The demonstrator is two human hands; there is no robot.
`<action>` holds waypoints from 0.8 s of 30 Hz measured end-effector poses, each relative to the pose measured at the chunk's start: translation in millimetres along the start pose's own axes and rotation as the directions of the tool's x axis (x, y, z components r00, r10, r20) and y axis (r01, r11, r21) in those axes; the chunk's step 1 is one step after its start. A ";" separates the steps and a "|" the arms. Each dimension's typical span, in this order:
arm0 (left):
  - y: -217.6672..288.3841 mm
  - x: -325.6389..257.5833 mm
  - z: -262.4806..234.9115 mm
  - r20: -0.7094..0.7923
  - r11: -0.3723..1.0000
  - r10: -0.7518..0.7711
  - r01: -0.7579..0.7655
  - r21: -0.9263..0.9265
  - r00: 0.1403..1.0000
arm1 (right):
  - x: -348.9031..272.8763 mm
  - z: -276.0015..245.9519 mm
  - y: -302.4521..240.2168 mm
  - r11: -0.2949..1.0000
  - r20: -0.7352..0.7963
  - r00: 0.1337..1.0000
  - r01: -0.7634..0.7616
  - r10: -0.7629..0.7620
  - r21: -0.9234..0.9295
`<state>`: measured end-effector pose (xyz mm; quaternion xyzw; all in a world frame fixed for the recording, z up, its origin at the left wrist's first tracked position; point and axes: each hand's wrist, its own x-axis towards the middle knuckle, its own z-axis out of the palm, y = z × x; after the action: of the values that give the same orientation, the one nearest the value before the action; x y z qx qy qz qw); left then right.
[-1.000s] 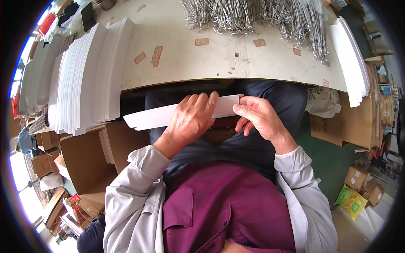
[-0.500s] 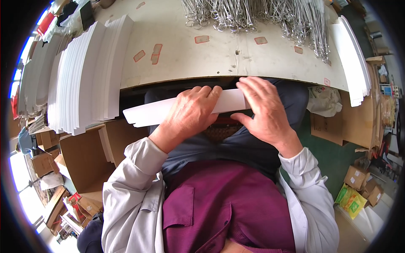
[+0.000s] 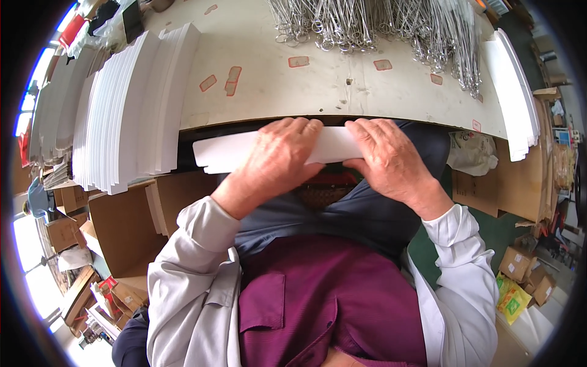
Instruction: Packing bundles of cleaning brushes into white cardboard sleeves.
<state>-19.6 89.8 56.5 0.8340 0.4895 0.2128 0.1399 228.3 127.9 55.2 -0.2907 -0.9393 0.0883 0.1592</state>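
Over my lap, just off the table's near edge, I hold a long, narrow piece of folded white card (image 3: 338, 145) lengthwise. My left hand (image 3: 276, 154) wraps round its middle, fingers over the far edge and thumb beneath. At the right end, my right hand (image 3: 396, 160) closes with fingers above and thumb below, hiding that end. The card's left end sticks out past my left hand and shows layered edges. Nearest to my left arm, stacks of similar white folded card (image 3: 116, 116) stand at the table's left side.
On the table (image 3: 257, 92) lies a large bunch of thin metal rods with ring ends (image 3: 348, 30). More white card (image 3: 510, 92) sits at the right edge. A cardboard box (image 3: 125, 229) stands open below left; a plastic bag (image 3: 472, 153) and cardboard (image 3: 477, 192) are at the right.
My right hand has closed onto the right end of the white card, its fingers and thumb nearer together. The card has shifted slightly right and lies more level.
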 end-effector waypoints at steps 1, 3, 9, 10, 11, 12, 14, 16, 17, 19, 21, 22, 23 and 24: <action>-2.3 -1.5 -3.4 0.001 1.000 0.001 -0.001 0.000 1.000 | 0.1 -3.6 -0.5 1.000 0.000 1.000 -0.001 0.001 0.000; -6.4 -4.0 -7.2 0.038 0.999 0.013 -0.014 0.037 0.999 | -0.6 -8.2 -2.3 0.998 0.058 0.996 -0.062 0.062 -0.001; -5.7 1.3 -1.7 0.091 1.000 -0.007 0.009 -0.017 0.996 | 13.1 1.0 -5.2 1.000 0.051 0.999 -0.014 0.014 0.006; -4.8 0.1 -1.5 0.102 0.999 -0.028 0.031 -0.031 0.994 | 13.5 -0.3 -4.6 1.000 0.075 0.997 -0.021 0.020 0.018; -2.9 -2.1 -4.2 0.098 0.999 -0.030 0.033 -0.028 0.995 | 12.8 -1.0 -4.2 1.000 0.073 0.997 -0.017 0.015 0.017; -0.1 -4.9 -9.9 0.050 0.999 -0.016 0.018 -0.037 0.999 | 11.5 -2.1 -3.9 1.000 0.046 0.999 0.003 -0.002 -0.006; -2.9 -4.9 -22.8 0.010 0.999 -0.039 0.039 0.028 0.999 | 10.4 -5.2 2.7 0.999 0.021 1.000 0.016 -0.016 -0.028; -13.3 -5.3 -33.9 0.015 0.991 -0.068 0.066 0.116 0.998 | 13.9 -12.7 10.8 0.998 -0.026 0.999 -0.042 0.041 -0.050; -16.4 -2.7 -36.1 0.015 0.991 -0.069 0.067 0.120 0.997 | 17.3 -12.9 12.9 0.998 -0.028 0.999 -0.040 0.039 -0.049; -20.7 3.0 -41.5 0.030 0.991 -0.072 0.069 0.114 0.997 | 25.1 -13.7 18.3 0.998 -0.054 0.999 -0.012 0.009 -0.064; -25.4 15.9 -43.3 0.002 0.991 -0.045 0.044 0.129 0.999 | 34.2 -14.2 29.0 0.997 -0.068 0.997 -0.026 0.021 -0.077; -29.4 23.3 -38.4 -0.006 0.989 -0.049 0.049 0.137 0.999 | 36.1 -10.7 37.6 0.995 -0.088 0.996 -0.031 0.022 -0.100; -33.5 30.6 -34.5 -0.016 0.987 -0.053 0.055 0.149 0.998 | 38.6 -7.2 45.7 0.992 -0.111 0.994 -0.033 0.020 -0.122; -39.3 35.9 -28.0 -0.019 0.985 -0.063 0.065 0.159 0.998 | 40.4 -2.0 52.5 0.993 -0.107 0.993 -0.059 0.048 -0.106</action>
<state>-47.6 140.9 71.3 0.8248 0.5326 0.1740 0.0760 224.6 194.1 53.6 -0.3282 -0.9251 0.0259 0.1894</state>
